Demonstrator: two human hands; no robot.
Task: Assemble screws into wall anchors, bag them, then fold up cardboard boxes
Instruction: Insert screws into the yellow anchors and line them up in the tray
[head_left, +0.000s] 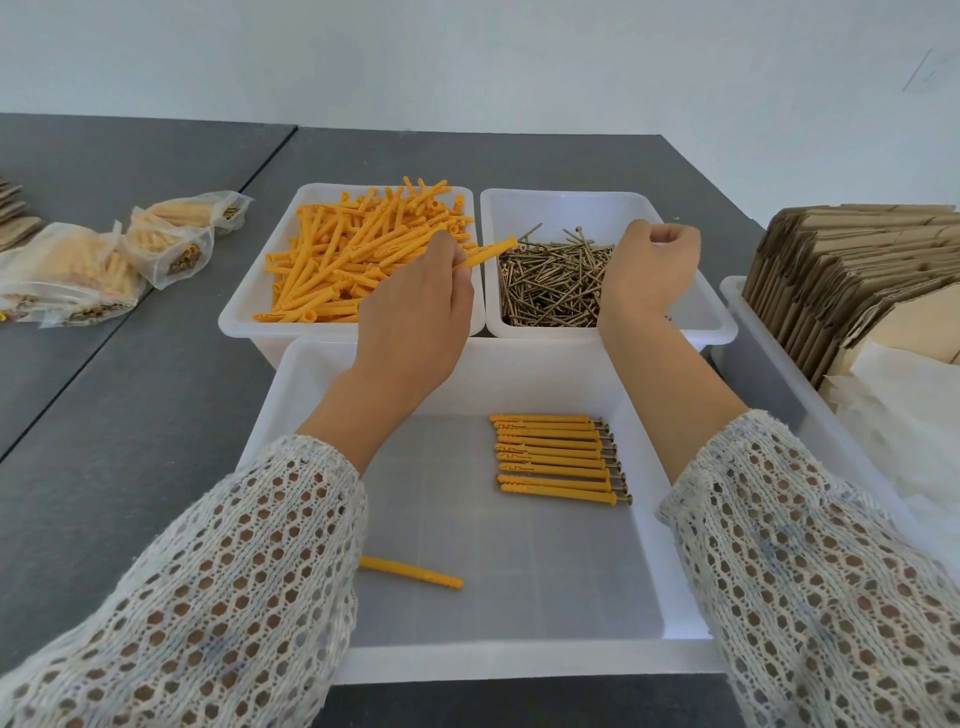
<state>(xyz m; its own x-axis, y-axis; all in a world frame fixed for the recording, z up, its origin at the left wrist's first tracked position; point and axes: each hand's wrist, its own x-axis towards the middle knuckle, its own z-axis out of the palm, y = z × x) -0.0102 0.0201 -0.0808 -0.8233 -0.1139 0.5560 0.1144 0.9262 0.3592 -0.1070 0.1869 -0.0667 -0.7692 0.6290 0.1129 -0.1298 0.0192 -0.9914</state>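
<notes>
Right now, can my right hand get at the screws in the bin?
Probably yes. The right hand hovers over the screws in their open white bin, fingers curled, with nothing between them.

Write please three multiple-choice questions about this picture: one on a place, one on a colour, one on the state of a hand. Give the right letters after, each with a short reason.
1. Where does the loose pile of screws lie?
A. in the back right tub
B. in the front tub
C. on the bare table

2. What colour are the wall anchors in the back left tub?
A. white
B. orange-yellow
C. green

3. What is the left hand doing?
A. resting flat on the table
B. holding a plastic bag
C. pinching one anchor

Answers:
1. A: the screws fill the back right tub, under the right hand.
2. B: the whole heap there is orange-yellow.
3. C: its fingers grip a single anchor that points toward the screws.
</notes>
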